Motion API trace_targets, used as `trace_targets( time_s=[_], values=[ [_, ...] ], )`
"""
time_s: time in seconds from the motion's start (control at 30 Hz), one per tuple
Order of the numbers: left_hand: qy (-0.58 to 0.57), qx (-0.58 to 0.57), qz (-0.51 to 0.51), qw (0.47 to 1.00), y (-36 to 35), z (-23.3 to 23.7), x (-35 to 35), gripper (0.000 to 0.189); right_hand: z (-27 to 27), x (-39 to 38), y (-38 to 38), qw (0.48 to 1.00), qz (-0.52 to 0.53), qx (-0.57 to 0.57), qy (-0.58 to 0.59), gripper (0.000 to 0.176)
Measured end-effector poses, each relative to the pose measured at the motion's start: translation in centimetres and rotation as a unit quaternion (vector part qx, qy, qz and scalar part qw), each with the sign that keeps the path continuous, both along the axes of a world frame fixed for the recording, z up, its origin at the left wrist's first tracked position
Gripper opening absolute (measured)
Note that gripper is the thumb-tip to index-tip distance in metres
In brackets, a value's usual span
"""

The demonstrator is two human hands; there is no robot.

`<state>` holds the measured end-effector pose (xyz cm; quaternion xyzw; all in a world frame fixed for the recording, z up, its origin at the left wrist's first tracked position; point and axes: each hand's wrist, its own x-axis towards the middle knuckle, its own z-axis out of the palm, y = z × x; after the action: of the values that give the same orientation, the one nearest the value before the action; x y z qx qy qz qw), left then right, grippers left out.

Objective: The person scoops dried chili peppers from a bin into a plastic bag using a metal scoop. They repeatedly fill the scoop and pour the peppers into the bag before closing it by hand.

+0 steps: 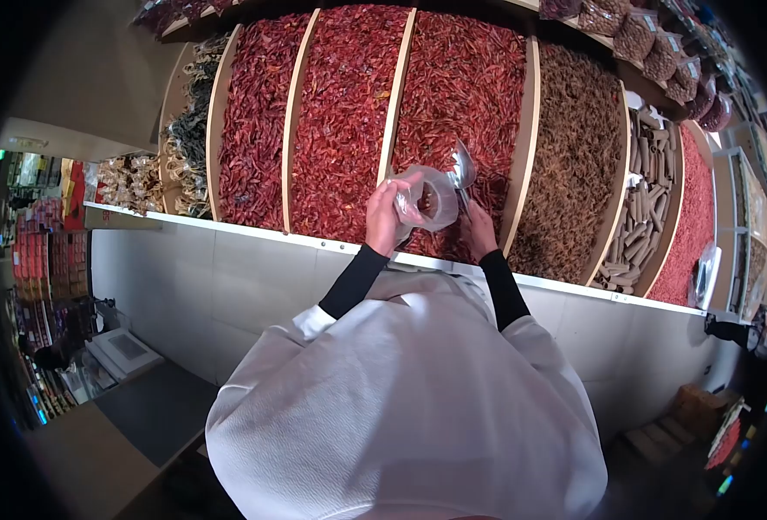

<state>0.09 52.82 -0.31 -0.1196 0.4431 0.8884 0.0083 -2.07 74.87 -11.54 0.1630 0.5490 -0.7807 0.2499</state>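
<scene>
My left hand (385, 215) is closed around a translucent plastic tub (440, 184), tipped so its round mouth shows. Some reddish-brown bits show within the tub's opening. In my right hand (480, 229) is the handle of a shiny metal scoop (462, 165), its bowl pointing away from me right beside the tub's rim. Both hands are over the near part of a compartment of dried red chillies (461, 74).
Wooden dividers (398, 91) separate the compartments. More dried red chillies (344, 113) lie left, a brown dried spice (569, 147) and bark-like sticks (639, 234) right. A white front edge (253, 232) runs below. Bagged goods (639, 39) sit upper right.
</scene>
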Motion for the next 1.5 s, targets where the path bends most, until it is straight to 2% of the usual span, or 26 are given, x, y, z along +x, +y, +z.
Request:
trace_targets(
  time_s=[0.27,0.5,0.63,0.7,0.77,0.83,0.9,0.97,1.0,1.03,1.1,1.17,1.23,1.27,1.33,1.5],
  values=[
    [-0.002,0.01,0.009,1.0,-0.1,-0.1,-0.3,0.026,1.4,1.8,3.1,0.999,-0.031,-0.041,0.017,0.023],
    [0.006,0.012,0.008,1.0,0.1,-0.9,-1.1,0.026,2.9,2.4,5.1,0.999,-0.037,-0.01,0.026,0.026],
    [-0.005,0.015,0.012,1.0,0.2,-0.2,-1.5,0.027,6.2,3.0,6.9,0.999,-0.014,0.004,0.048,0.028],
    [-0.007,0.013,0.008,1.0,0.4,-0.4,-1.7,0.027,6.7,3.4,8.7,0.995,0.058,0.032,0.069,0.028],
    [-0.01,0.007,-0.004,1.0,0.8,-0.8,-1.8,0.027,8.8,3.5,9.4,0.995,0.067,0.047,0.059,0.026],
    [-0.01,0.012,-0.013,1.0,1.3,-0.9,-1.7,0.026,9.3,3.4,10.7,0.976,0.151,0.131,0.085,0.028],
    [-0.011,0.017,-0.024,1.0,1.5,-0.8,-1.6,0.026,11.2,3.3,10.9,0.972,0.165,0.152,0.068,0.029],
    [-0.022,0.009,-0.052,0.998,1.9,-0.5,-1.3,0.027,13.2,2.9,9.8,0.915,0.238,0.28,0.165,0.032],
    [-0.019,0.004,-0.067,0.998,2.0,-0.3,-1.2,0.027,14.0,2.8,9.0,0.891,0.233,0.324,0.218,0.03],
    [-0.02,0.004,-0.07,0.997,2.1,-0.2,-1.1,0.027,14.8,2.6,8.2,0.892,0.231,0.324,0.216,0.03],
    [-0.025,-0.019,-0.082,0.996,2.2,0.0,-0.9,0.028,16.2,2.1,6.7,0.847,0.241,0.383,0.279,0.027],
    [-0.022,-0.02,-0.077,0.997,1.9,-0.1,-0.8,0.028,17.1,2.0,5.3,0.849,0.221,0.385,0.287,0.024],
    [-0.017,-0.019,-0.073,0.997,1.6,-0.4,-0.9,0.028,18.1,1.9,4.4,0.787,0.218,0.477,0.325,0.023],
    [-0.013,-0.017,-0.063,0.998,1.4,-0.6,-1.0,0.028,18.5,1.9,4.0,0.786,0.217,0.478,0.325,0.023],
    [-0.009,-0.017,-0.036,0.999,1.2,-0.3,-1.1,0.027,19.3,2.1,3.7,0.744,0.191,0.537,0.35,0.023],
    [0.001,-0.019,0.0,1.0,0.4,-0.1,-1.0,0.026,21.0,2.1,4.4,0.772,0.176,0.51,0.337,0.025]
  ],
)
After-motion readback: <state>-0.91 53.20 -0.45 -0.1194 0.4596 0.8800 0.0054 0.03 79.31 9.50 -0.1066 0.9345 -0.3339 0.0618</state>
